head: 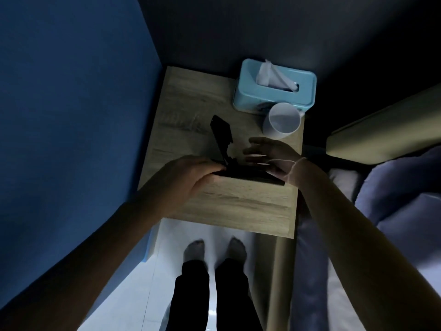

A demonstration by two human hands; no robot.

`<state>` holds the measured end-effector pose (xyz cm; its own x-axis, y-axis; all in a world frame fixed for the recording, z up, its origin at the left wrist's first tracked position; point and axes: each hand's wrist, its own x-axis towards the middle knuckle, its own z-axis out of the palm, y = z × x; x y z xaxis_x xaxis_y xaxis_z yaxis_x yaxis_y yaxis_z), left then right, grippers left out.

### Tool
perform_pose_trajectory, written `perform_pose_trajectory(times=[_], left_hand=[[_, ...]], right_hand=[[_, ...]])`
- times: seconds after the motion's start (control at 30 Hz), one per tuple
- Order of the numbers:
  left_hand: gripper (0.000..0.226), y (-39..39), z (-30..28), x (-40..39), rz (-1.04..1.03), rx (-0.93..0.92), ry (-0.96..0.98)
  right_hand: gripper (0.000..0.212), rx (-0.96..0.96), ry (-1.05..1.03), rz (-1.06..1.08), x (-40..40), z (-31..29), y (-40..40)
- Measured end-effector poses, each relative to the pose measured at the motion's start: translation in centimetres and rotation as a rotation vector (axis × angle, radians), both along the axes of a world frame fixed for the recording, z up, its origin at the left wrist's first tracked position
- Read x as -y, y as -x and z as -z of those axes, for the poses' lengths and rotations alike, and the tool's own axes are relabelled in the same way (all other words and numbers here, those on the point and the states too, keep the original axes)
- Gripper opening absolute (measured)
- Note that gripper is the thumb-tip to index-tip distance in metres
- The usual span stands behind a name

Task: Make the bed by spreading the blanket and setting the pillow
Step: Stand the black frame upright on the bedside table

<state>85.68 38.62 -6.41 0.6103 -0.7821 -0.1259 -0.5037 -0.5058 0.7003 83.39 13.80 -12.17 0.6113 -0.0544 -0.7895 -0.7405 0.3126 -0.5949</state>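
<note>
Pretty dim here. Nightstand [191, 96] is jammed into the wall corner, bed tight against its right edge. Left hand [191, 180] curls over the black folding stand [224, 144] mid-tabletop; right hand [274, 156] hovers beside it, fingers spread. One tissue box [274, 89] and one cup [281, 120] at the far right corner. Blanket [401, 187] is bunched on the bed.

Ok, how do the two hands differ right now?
The left hand curls over the near end of the black object, gripping it; the right hand has straight, spread fingers beside it. The right wrist wears a thin string; the left is bare. Both are over the bedside table.
</note>
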Motion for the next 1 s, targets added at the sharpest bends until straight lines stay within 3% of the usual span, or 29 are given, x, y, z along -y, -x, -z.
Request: perform_pose_trajectory(times=[0.2,0.33,0.6,0.7,0.77,0.87,1.0], left_hand=[[0.046,-3.9,-0.3,0.9,-0.115,0.002,0.065],[0.031,-7.8,-0.1,1.9,-0.164,-0.006,0.123],[0.032,-11.9,1.8,4.5,-0.186,0.083,0.093],[0.048,-10.7,2.5,4.3,-0.358,0.092,0.125],[0.055,-8.3,3.1,3.6,-0.6,0.043,0.182],[0.053,-4.2,5.6,2.4,-0.845,-0.19,0.203],[0.058,-0.9,9.1,1.8,-0.762,-0.349,0.128]], right_hand=[[0.034,0.015,0.136,0.081,0.6,1.0,3.6],[0.021,0.199,0.207,0.127,-2.3,0.9,2.5],[0.036,0.263,0.435,0.144,-3.9,1.9,1.3],[0.034,0.229,0.543,0.094,-4.6,2.6,2.0],[0.04,0.198,0.602,0.047,-5.5,3.0,2.9],[0.059,0.171,0.669,-0.041,-7.3,2.8,4.2],[0.078,0.059,0.683,-0.181,-8.9,3.7,5.4]])
